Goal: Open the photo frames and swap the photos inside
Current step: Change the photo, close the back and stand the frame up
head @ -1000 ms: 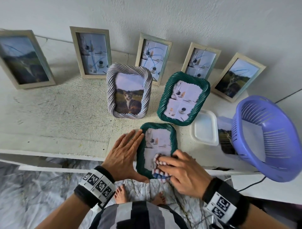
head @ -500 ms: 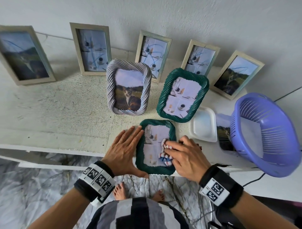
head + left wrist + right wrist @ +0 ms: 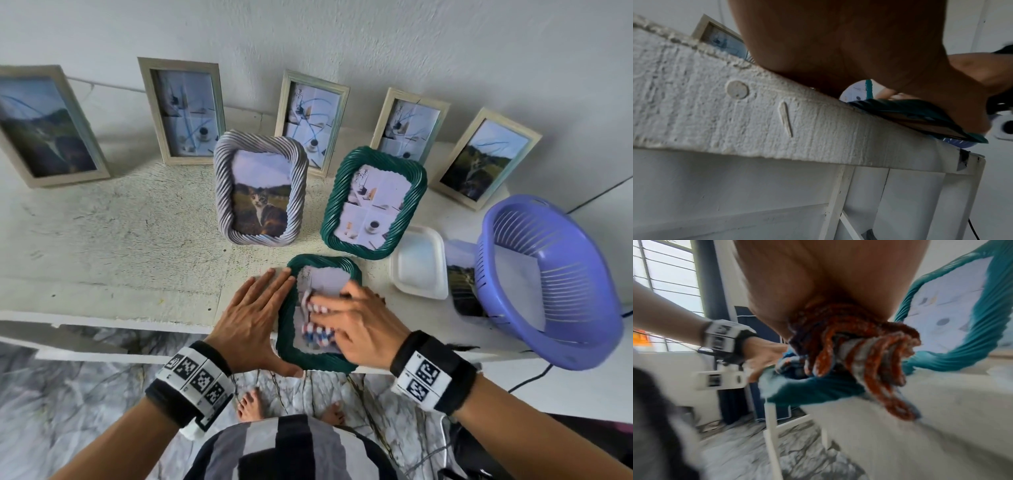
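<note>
The purple basket (image 3: 548,284) at the right edge holds a white sheet, with a loose photo (image 3: 462,284) half hidden beside it. At lower centre of the table (image 3: 113,240), the flat-fingered left hand (image 3: 253,318) steadies the lying green frame (image 3: 318,359). The right hand (image 3: 359,325) presses a striped cloth (image 3: 317,334) on its glass, fingers blurred.

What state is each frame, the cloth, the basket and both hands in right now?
Flat green frame: lying face up at the table edge.
Upright green frame: standing, closed.
Grey frame: standing, closed.
Striped cloth: bunched, pressed on the glass.
Purple basket: tipped on its side.
Left hand: flat, bracing the frame.
Right hand: gripping the cloth.
</note>
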`<state>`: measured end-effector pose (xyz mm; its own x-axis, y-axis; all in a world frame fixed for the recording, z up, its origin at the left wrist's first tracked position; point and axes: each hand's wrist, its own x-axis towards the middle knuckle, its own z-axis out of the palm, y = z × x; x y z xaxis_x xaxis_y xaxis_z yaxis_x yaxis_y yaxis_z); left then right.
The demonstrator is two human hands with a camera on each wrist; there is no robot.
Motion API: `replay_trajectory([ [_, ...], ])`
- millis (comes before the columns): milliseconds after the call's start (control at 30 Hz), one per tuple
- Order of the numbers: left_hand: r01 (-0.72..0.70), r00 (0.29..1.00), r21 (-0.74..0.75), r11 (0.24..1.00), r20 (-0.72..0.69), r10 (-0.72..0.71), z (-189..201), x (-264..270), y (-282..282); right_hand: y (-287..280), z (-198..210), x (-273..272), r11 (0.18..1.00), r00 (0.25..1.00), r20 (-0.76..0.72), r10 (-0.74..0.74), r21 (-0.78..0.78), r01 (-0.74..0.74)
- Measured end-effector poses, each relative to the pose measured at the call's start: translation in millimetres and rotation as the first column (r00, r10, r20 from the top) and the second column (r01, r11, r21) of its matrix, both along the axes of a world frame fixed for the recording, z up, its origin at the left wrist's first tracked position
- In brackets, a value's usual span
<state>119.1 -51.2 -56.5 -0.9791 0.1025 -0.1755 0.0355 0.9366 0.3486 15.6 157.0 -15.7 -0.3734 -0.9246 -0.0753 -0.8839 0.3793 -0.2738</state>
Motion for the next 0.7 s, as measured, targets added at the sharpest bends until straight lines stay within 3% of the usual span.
replay_trajectory([
  [100,-0.004,1.0,0.004,1.0,0.0,0.004,0.9,-0.8,-0.5,32.5,2.8,5.4,0.991,0.991,0.025,0.131,0.034,-0.132],
  [300,-0.003,1.0,-0.004,1.0,-0.013,0.003,0.1,-0.7,1.1,21.5,-1.5,-31.3,0.988,0.975,-0.17,-0.145,0.027,0.151],
  [400,-0.004,1.0,0.002,1.0,-0.003,0.004,-0.9,-1.0,0.3,0.4,-7.7,-14.0,0.98,0.973,-0.116,-0.198,-0.014,0.198],
  [567,-0.004,1.0,0.0,1.0,-0.004,0.004,-1.6,-1.2,-1.0,28.1,2.2,21.0,1.0,1.0,-0.013,-0.001,0.015,0.001],
  [700,-0.004,1.0,-0.013,1.0,-0.023,0.004,-1.4,-0.9,-0.5,50.0,15.0,6.2,0.993,0.995,-0.003,-0.096,0.065,0.096],
])
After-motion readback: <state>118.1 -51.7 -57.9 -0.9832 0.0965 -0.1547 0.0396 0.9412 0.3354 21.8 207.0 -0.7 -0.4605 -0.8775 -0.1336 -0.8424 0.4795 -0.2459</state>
